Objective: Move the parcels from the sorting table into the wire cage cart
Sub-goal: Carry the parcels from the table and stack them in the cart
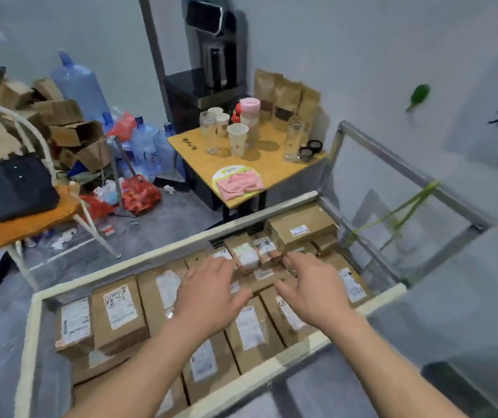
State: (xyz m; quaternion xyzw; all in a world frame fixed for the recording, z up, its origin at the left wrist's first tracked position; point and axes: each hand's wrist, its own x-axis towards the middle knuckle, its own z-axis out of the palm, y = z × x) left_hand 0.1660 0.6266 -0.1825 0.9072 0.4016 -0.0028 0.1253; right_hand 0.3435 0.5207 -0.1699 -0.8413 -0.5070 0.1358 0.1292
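A cart with a cream-coloured frame (139, 260) fills the lower middle of the head view. Inside it lie several brown cardboard parcels with white labels, such as one at the left (119, 318) and a bigger box at the far right corner (302, 226). My left hand (208, 294) and my right hand (314, 285) hover over the middle parcels, fingers spread, holding nothing. A small parcel with a white label (246, 254) lies just beyond the fingertips of both hands.
A low yellow table (272, 173) with cups, glasses, paper bags and a pink cloth stands behind the cart. A chair (27, 221) with a black bag is at the left, with cardboard, water bottles and litter behind it. A metal frame (407, 173) lies to the right.
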